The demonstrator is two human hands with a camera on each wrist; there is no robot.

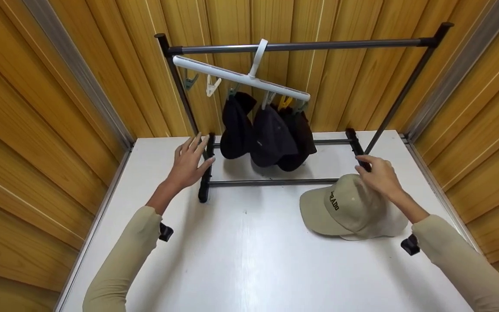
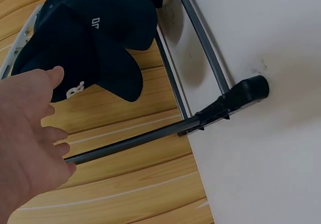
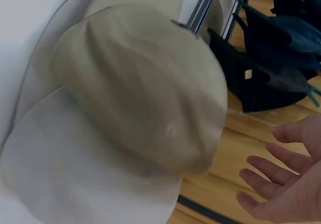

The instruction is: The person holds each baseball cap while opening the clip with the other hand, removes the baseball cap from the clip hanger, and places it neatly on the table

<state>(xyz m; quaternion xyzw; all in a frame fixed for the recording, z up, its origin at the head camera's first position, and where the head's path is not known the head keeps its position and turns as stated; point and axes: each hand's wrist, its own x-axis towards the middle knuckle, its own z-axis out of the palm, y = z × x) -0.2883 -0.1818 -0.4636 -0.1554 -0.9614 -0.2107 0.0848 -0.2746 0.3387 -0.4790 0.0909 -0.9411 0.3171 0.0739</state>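
Note:
Several dark caps [image 1: 273,136] hang by clips from a white clip hanger [image 1: 241,79], which tilts down to the right on the rack's top bar. My left hand [image 1: 187,164] is held in the air by the rack's left side, fingers spread and holding nothing. Over the beige cap [image 1: 348,201] at the right, my right hand [image 1: 378,175] hovers with loosely bent fingers. In the right wrist view that hand [image 3: 288,171] is apart from the cap and nothing is in it. A paler cap [image 1: 390,223] lies partly hidden under the beige one.
A dark metal rack [image 1: 271,182] stands on the white tabletop [image 1: 241,260]. Toward the hanger's left end dangle a white clip [image 1: 212,86] and a dark green clip [image 1: 190,81], both without caps. Wood-panelled walls [image 1: 37,130] enclose the table at the back and sides.

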